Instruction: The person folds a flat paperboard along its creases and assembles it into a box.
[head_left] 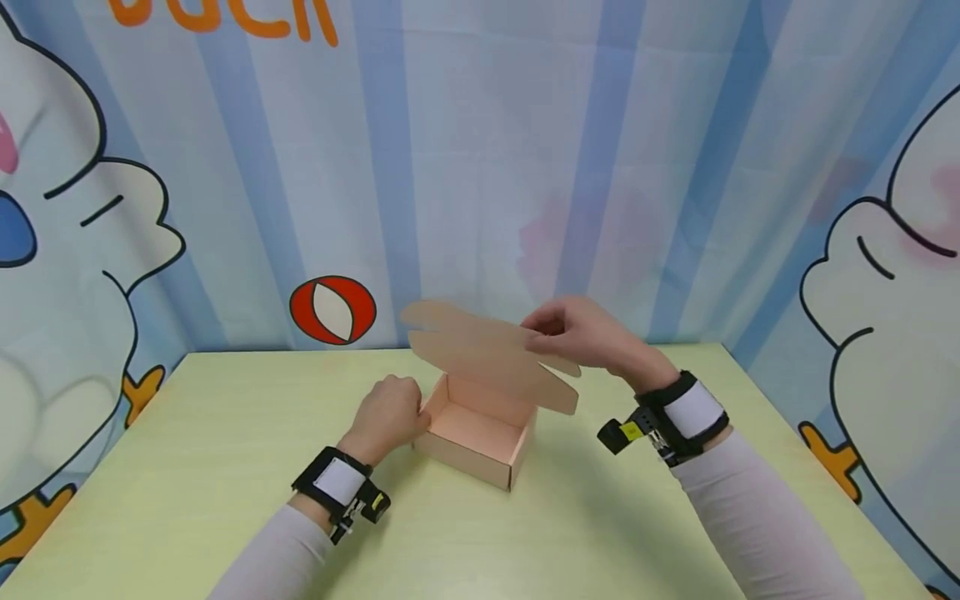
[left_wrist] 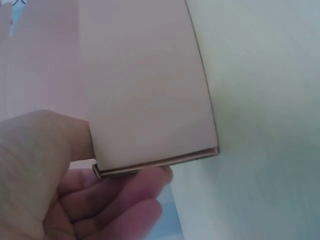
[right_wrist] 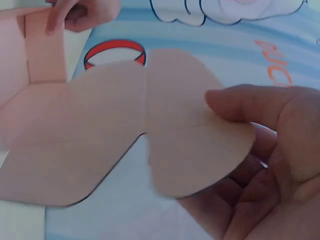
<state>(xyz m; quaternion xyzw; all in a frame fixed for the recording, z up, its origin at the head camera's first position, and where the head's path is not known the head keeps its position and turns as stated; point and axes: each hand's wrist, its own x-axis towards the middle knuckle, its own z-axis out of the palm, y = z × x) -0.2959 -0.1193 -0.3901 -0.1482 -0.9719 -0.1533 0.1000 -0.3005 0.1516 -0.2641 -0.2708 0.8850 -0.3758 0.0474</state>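
A small cardboard box (head_left: 468, 450) stands on the table with its lid (head_left: 487, 358) raised at the back. My left hand (head_left: 386, 417) pinches the box's left side wall, thumb on the inner face and fingers outside, as the left wrist view shows at the wall's edge (left_wrist: 155, 162). At the lid's front flap (right_wrist: 195, 120), my right hand (head_left: 581, 333) grips the cardboard between thumb and fingers. Side flaps with rounded corners (right_wrist: 65, 175) stick out from the lid. Inside, the visible part of the box floor (head_left: 476, 429) is bare cardboard.
The pale yellow table (head_left: 262, 433) reaches back to a striped blue curtain (head_left: 480, 167) with cartoon figures and a red-and-white ball print (head_left: 303, 310). Each wrist wears a strapped camera, the right one (head_left: 618, 433) jutting out beside the box.
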